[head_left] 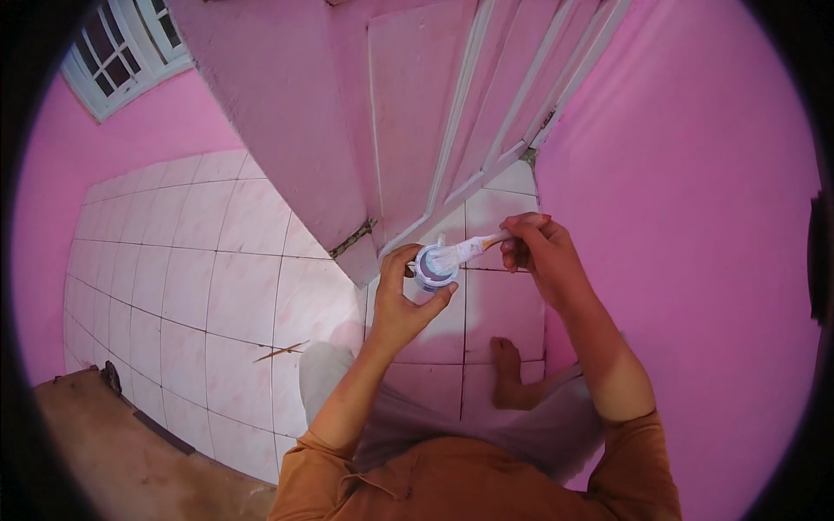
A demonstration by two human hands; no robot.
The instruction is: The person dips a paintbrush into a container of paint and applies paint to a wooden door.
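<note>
Near the middle of the head view, my left hand [407,300] is wrapped round a small round paint can [427,276], fingers on one side and thumb on the other. My right hand [540,252] pinches the handle of a paintbrush [469,249] that has white paint on it. The bristles lie over the can's open top, at its rim. Just beyond the can stands a pink panelled door [408,113] with white lines along its mouldings.
A pink wall [686,217] rises on the right. White floor tiles [234,286] spread to the left, with thin sticks [281,351] lying on them. A white-framed window [117,56] is at the upper left. A bare foot [506,373] rests below my right hand.
</note>
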